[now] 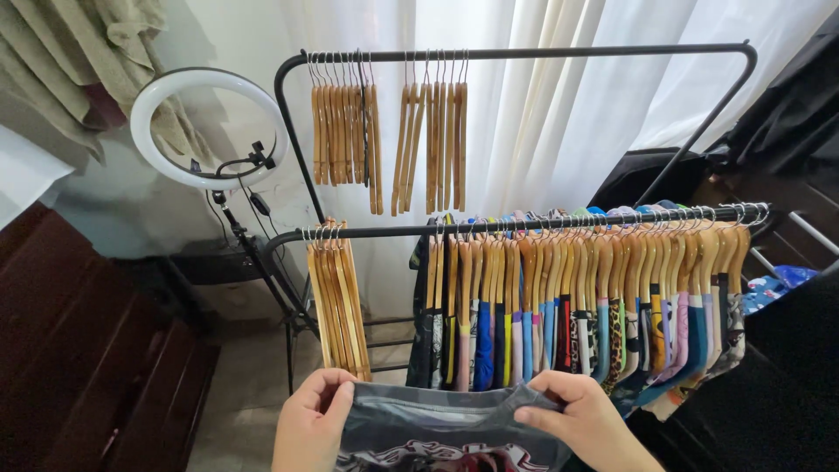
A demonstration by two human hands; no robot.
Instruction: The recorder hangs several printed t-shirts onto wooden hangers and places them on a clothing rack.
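Holding a dark grey printed shirt (446,433) by its top edge, both hands sit at six o'clock in the view, closest to the camera. The left hand (310,424) pinches the cloth at its left corner, thumb on top and fingers curled under; the right hand (581,419) grips the right corner the same way, fingers closed on the fabric. The shirt is spread flat between them, its print partly cut off by the bottom edge.

Just beyond, at about twelve o'clock from the hands, runs the lower rail (524,225) of a black rack. A bunch of bare wooden hangers (336,297) hangs at its left end, at eleven o'clock from the hands, and a dense row of hung clothes (594,306) fills the rest out to two o'clock.

Farther up, the upper rail (524,52) carries two more groups of empty hangers (389,131). A ring light (207,128) on a stand is at ten o'clock, with white curtains (559,114) behind everything.

By my reading, the step in hand is readying the shirt for hanging. The next move would seem to call for freeing one hand while the other keeps the shirt, then taking a bare hanger from the near bunch.
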